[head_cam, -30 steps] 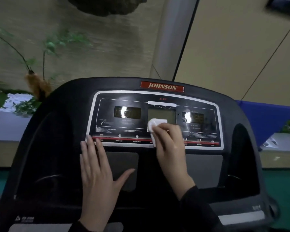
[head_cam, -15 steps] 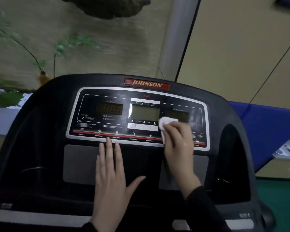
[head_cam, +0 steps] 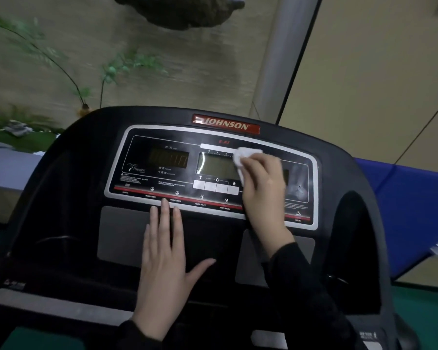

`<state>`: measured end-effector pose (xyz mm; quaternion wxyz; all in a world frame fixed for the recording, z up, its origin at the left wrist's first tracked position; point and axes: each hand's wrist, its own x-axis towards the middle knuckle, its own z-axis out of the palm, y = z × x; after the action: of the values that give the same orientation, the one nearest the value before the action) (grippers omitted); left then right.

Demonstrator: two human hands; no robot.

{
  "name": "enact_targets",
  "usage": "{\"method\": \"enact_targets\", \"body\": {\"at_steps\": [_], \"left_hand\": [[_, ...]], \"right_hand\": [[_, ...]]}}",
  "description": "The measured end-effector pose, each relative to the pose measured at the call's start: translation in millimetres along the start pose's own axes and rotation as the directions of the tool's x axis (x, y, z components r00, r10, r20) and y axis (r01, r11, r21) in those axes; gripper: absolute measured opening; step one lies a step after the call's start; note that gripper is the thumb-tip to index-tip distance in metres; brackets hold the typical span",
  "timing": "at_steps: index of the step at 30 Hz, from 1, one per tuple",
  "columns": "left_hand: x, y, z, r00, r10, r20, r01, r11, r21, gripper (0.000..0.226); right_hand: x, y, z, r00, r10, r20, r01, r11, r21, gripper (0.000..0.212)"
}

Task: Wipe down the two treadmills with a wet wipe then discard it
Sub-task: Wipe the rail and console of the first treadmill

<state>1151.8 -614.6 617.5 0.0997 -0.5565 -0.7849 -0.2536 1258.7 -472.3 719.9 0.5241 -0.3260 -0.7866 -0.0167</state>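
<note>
A black treadmill console [head_cam: 86, 188] with a red JOHNSON badge fills the view. Its display panel [head_cam: 162, 162] has a silver border, dark screens and white buttons. My right hand [head_cam: 262, 188] presses a crumpled white wet wipe [head_cam: 243, 157] against the panel's upper middle, at the right edge of the centre screen. A damp smear shows on the panel's right side. My left hand [head_cam: 165, 251] lies flat, fingers apart, on the dark tray below the panel, holding nothing. Only one treadmill is in view.
A grey rail [head_cam: 61, 309] runs along the console's bottom edge. Behind the console are a beige wall, green plants [head_cam: 23, 122] at left and a grey pillar [head_cam: 276, 59]. A blue panel [head_cam: 395, 210] stands at right above green floor.
My right hand has slid the wipe upward on the panel, from beside the white buttons to the top of the centre screen. My left hand has stayed flat on the tray.
</note>
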Motion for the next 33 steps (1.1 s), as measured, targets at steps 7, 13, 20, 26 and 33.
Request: {"method": "enact_targets", "body": {"at_steps": [7,13,20,26,33], "left_hand": [[-1,-1,2,1.0,-0.009,-0.01,0.009,1.0,0.012,0.106],[-2,0,2,1.0,0.001,-0.025,-0.001,1.0,-0.024,0.106],[-2,22,3,0.999,-0.022,-0.044,0.02,0.999,-0.05,0.108],[-2,36,9,0.998,-0.059,-0.028,0.059,0.998,0.008,0.108],[-2,34,11,0.997,-0.066,-0.03,0.067,0.997,0.037,0.108]], "right_hand": [[-31,-6,-3,0.955,-0.193,0.225,0.183,0.981,0.064,0.016],[-50,43,-47,0.992,0.104,-0.072,-0.11,0.991,-0.072,0.014],[-80,33,-46,0.993,0.079,-0.086,-0.086,0.994,-0.075,0.017],[-70,62,-67,0.976,0.141,-0.164,-0.162,0.979,-0.122,0.016],[-48,54,-53,0.984,0.132,-0.12,-0.143,0.986,-0.083,0.015]]}}
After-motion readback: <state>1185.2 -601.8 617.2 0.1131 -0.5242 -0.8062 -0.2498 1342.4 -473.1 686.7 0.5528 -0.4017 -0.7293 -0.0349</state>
